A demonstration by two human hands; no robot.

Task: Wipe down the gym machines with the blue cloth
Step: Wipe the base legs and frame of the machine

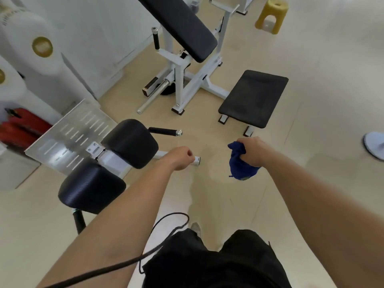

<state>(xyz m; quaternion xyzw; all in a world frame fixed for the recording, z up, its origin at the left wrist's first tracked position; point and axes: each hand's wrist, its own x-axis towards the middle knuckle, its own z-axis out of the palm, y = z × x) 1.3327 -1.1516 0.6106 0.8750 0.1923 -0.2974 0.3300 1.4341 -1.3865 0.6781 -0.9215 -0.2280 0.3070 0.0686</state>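
Blue cloth (241, 163) wadded in gripping right hand (252, 151), in the air, apart from black pads (131, 142) | left hand (180, 157) curled, seemingly empty | risk: loose cable (166, 222) may snag on pads when leaning in; wadded cloth may wipe patchily

the blue cloth (241, 163) is soft fabric, matt and crumpled into folds. the two black roller pads (91, 188) are covered in vinyl with a fine carbon-weave texture and a faint sheen. the silver slotted footplate (68, 134) is bare brushed metal, bright with glare. the long black back pad (182, 26) is smooth vinyl. the flat black seat pad (253, 98) looks matt. the white tubular frame (216, 90) is painted metal, satin. the silver bar (151, 98) is polished metal. the yellow plastic stool (272, 13) is smooth, slightly glossy. the beige floor (311, 59) is smooth with a dull shine.
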